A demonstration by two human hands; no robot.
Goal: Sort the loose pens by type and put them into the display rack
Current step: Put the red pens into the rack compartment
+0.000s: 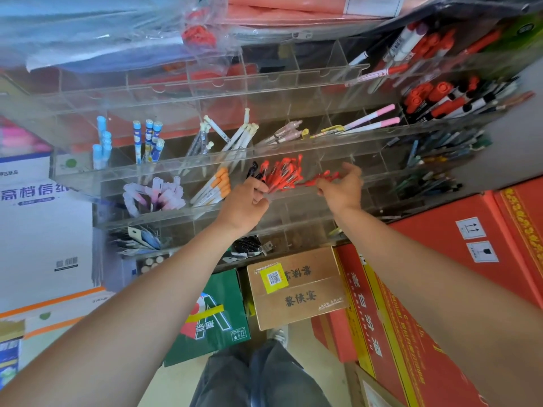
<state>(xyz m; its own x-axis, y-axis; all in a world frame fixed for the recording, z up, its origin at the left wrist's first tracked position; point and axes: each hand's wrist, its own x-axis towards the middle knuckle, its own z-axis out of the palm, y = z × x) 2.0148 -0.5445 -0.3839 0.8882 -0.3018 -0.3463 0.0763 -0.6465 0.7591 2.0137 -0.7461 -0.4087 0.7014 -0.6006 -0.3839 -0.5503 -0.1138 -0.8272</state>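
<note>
So on the far left there's a white box [35, 215] with printed text, and next to it the clear rack [205, 168] takes up most of the view. Its left slots hold blue pens [101, 142], then pink pens [155, 195] one row down, then white pens [232, 136] with orange-capped pens [214, 186] below them. The left hand [246, 201] is at the front edge of the middle slot with its fingers curled in. I honestly can't tell if they're pinching anything. Right by its fingertips are a couple of black pens [253, 171], touching a fat pile of red pens [283, 173] standing tilted in that slot. Just beside the pile, the right hand [343, 183] pinches a few loose reds [321, 177] between thumb and fingers, over the next slot along. Markers [435, 98] fill the top right slots. Under the rack sit a green box [217, 315], a brown box [296, 286] and red boxes [440, 289].
</note>
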